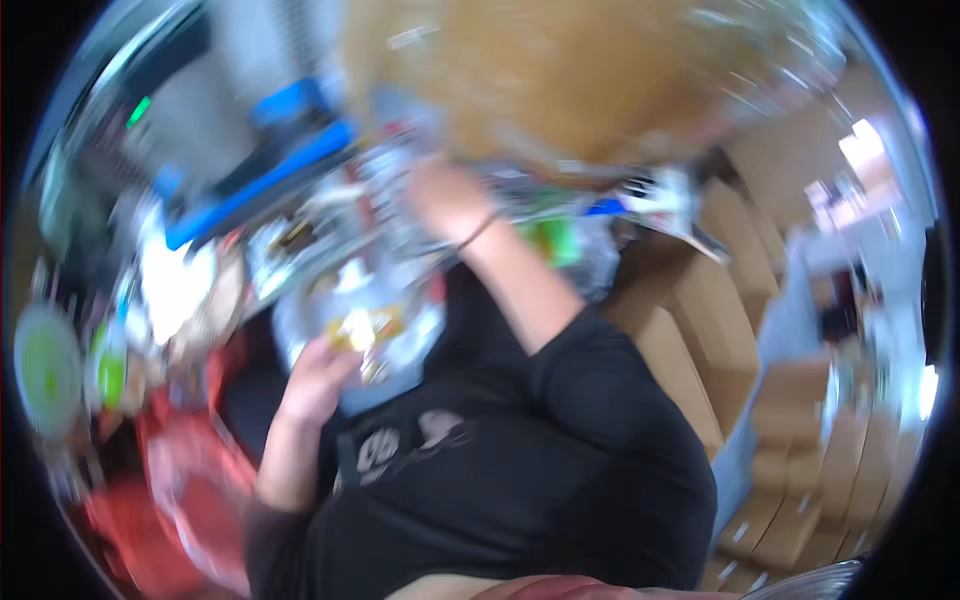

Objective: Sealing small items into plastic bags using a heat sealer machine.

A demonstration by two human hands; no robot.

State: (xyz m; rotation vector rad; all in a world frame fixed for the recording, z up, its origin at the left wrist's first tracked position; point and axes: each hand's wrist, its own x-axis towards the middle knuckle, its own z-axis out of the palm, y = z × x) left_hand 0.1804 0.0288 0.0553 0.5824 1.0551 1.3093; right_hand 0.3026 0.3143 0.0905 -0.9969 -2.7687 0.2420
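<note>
My left hand (322, 382) is closed on a small, shiny yellow-and-clear packet (368, 328), held in front of my body. Beneath it sits a pale, whitish tub or bag-lined container (405, 372), too smeared to name surely. My right hand (445, 195) reaches forward over the cluttered work surface, a dark band round its wrist. Motion blurs its fingers, so whether they hold anything is hidden. Around that hand lie clear plastic bags and small items (375, 195) that I cannot make out.
A large brown, plastic-wrapped mass (570, 80) stands at the far side. Blue-edged grey equipment (265, 185) is at the far left. Cardboard boxes (700, 310) line the right side. Red bags (190, 460) lie at the lower left. A bright green item (552, 240) is right of my right arm.
</note>
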